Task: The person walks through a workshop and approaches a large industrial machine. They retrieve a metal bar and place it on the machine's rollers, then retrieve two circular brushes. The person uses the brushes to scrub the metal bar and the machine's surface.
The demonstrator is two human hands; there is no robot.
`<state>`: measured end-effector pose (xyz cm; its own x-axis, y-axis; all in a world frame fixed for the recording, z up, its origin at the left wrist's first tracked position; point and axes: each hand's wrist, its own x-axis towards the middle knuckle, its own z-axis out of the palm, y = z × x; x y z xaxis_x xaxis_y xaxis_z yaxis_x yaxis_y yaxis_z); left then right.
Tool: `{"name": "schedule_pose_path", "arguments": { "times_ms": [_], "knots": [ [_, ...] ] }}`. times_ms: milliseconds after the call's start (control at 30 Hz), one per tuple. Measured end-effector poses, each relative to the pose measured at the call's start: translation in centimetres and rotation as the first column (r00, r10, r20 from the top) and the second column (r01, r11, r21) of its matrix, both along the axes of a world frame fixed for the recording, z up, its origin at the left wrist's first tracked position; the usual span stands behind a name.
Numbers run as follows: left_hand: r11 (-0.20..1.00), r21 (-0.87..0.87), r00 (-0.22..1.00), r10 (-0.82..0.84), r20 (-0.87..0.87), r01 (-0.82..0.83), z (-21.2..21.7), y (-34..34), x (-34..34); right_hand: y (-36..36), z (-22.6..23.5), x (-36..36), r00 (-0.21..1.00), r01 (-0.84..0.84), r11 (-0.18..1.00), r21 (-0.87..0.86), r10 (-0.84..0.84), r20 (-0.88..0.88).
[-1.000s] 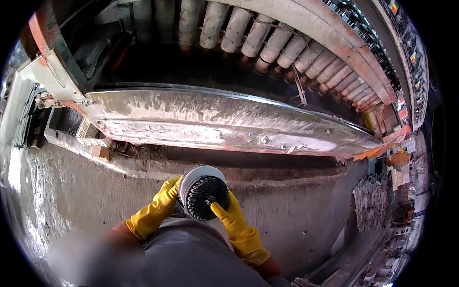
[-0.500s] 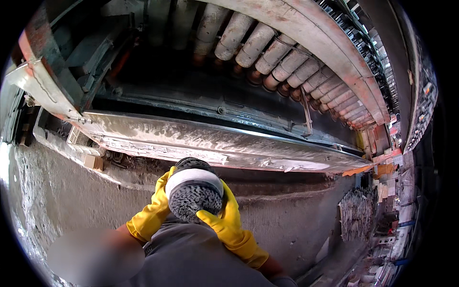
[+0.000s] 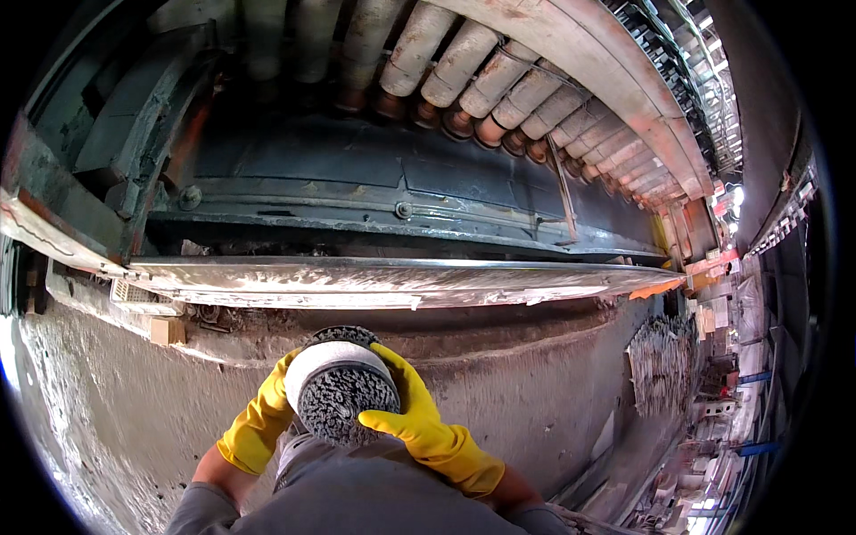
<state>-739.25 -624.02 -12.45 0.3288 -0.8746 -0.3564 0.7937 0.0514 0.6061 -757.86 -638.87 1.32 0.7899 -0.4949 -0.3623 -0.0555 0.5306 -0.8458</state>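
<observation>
Against the front of my body I hold a thick round brush. Dense black-and-grey bristles cover the end towards me, a wide white band runs around the middle, and a second dark bristly end shows on the far side. My left hand, in a yellow rubber glove, grips the brush by its left side; most of its fingers are hidden. My right hand, gloved the same way, wraps around the right side, its thumb resting on the near bristles.
Ahead stands a long machine with a metal front rail, a wet dark bed and a row of cylindrical spindles. A brick-like block lies by a pale crate at left. Layered slabs stand at right.
The brush and both hands have shifted slightly left and down in view. With the view's tilt changed, more of the machine's bed shows. My grip stays on the brush.
</observation>
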Motion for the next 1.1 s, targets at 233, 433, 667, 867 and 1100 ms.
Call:
{"name": "schedule_pose_path", "arguments": {
  "times_ms": [233, 433, 667, 867, 1100],
  "knots": [
    [0.988, 0.128, 0.957, -0.114, 0.268, 0.081, 3.0, -0.7, 2.6, -2.4, -0.6, -0.9, 0.992, 0.108, 0.985, 0.136, -0.115, 0.042],
    [0.997, 0.081, 0.89, -0.023, 0.456, -0.016, 7.2, -1.5, 4.0, -8.3, 0.0, -2.8, 0.978, 0.183, 0.973, 0.143, -0.195, 0.076],
    [0.901, 0.008, 0.825, 0.394, 0.406, -0.435, 11.8, -2.3, 6.9, -16.9, -0.8, -4.3, 0.903, 0.415, 0.91, -0.013, -0.409, 0.132],
    [0.79, -0.031, 0.515, 0.428, 0.742, -0.613, 11.2, -5.6, 12.3, -24.5, 0.8, -2.1, 0.876, 0.481, 0.81, -0.334, -0.442, 0.19],
    [0.654, -0.019, 0.332, 0.408, 0.85, -0.756, 8.7, -12.2, 15.0, -32.3, 0.4, 0.9, 0.904, 0.399, 0.638, -0.658, -0.395, 0.164]
  ]
}}
